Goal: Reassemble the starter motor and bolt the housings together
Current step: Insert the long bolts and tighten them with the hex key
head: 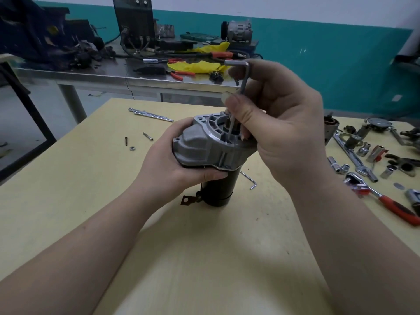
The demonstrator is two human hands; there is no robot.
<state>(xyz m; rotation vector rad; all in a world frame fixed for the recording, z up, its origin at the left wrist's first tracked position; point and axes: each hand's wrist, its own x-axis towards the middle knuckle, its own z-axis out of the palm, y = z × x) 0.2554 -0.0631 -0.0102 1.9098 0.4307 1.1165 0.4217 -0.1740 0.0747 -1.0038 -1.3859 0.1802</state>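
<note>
Two bare forearms reach in over the pale yellow worktable (68, 201). The left hand (172, 164) wraps round the starter motor (211, 155) from the side, fingers curled behind the grey cast housing (200, 144) and thumb pressed along its lower edge, holding it steady. The motor stands upright near the middle of the table, its black cylindrical body (218, 192) resting on the tabletop with a small brown terminal tab (187, 199) sticking out at the base. The right hand (279, 123) sits just above the housing and pinches the long shank of an L-shaped hex key (244, 80) between thumb and curled fingers; the key's tip goes down into the housing's open top, its short arm pointing left above the hand.

Just behind the motor lies a second, smaller hex key (250, 181). To the left rest two loose bolts (147, 136) and a nut (132, 148), and further back a slim chrome extension bar (151, 114). Off to the right lie sockets (341, 168), a chrome spanner (350, 153) and a red-handled ratchet (386, 201).

Beyond stands a steel bench (113, 73) cluttered with yellow cloth (197, 65), pliers and cables, against a teal wall (318, 53).
</note>
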